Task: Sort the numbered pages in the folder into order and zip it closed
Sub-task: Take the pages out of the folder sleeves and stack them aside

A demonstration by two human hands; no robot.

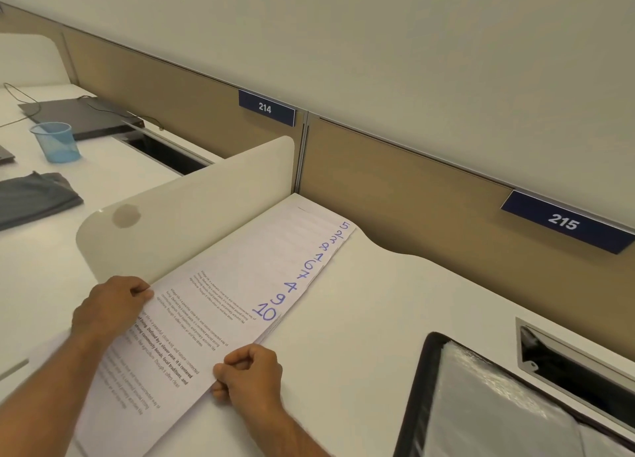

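the pages [240, 305] lie fanned in a long overlapping row on the white desk [395, 302], running from the near left away toward the tan partition [412, 188]. blue handwritten numbers show at the right corner of each sheet; from far to near they read roughly 5, 2, 3, 8, 1, 6, 7, 4, 9, 10, the far ones small and hard to read.

left hand [110, 308]: fingers curled, thumb and fingertips pinching the left edge of the nearest sheets, beside the cream divider [192, 209]. the paper passes under the thumb.

right hand [251, 374]: fingers curled into a loose fist, thumb and forefinger clamped on the right edge of the nearest sheets, just below the sheet marked 10.

the folder [481, 405], black-edged with a clear plastic face, lies on the desk at the lower right, well apart from both hands. whether its zip is open cannot be told.

on the neighbouring desk to the left: a blue cup [56, 142], a dark laptop [82, 116], a folded grey cloth [34, 198]. blue signs 214 [266, 107] and 215 [563, 221] hang on the partition.
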